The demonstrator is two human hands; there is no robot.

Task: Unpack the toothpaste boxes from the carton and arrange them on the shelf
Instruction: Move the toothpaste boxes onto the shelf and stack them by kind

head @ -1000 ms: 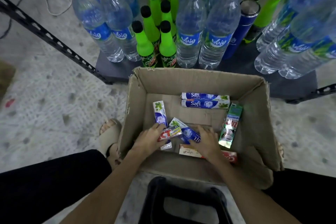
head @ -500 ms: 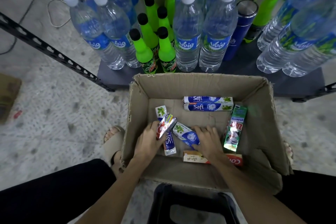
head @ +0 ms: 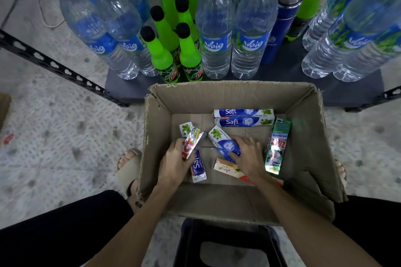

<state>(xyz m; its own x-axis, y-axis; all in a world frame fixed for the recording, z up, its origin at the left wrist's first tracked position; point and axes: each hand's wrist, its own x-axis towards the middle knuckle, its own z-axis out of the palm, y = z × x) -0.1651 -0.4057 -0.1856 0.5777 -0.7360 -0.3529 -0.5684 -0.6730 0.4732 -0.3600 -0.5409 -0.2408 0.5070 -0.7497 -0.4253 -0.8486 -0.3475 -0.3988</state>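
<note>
- Your left hand (head: 175,160) has its fingers wrapped round the red-and-silver box (head: 193,142), tilted up off the carton floor. The hold looks to sit on the lower end only, so the box could swing or slip as you lift it over the carton (head: 149,136) wall.
- Beneath that hand lies a blue Safi box (head: 198,169), partly covered. If it catches on the box you hold, it may drag along and drop back.
- Your right hand (head: 249,154) is spread palm-down, thumb and fingers closing on the near end of the slanted blue box (head: 223,143). I cannot tell whether that box has left the floor. A shallow pinch there may let it fall back.
- The orange box (head: 225,167) lies just beside your right wrist and could be nudged.
- The green whitening box (head: 276,147) leans against the right wall and may topple if you bump it.
- Both forearms reach down into the carton from its near side, elbows well apart.
- Two more Safi boxes (head: 243,117) lie side by side at the far wall.
- The shelf (head: 282,73) beyond is crowded with water bottles (head: 214,34) and green bottles (head: 188,56); setting boxes down carelessly could knock one over.
</note>
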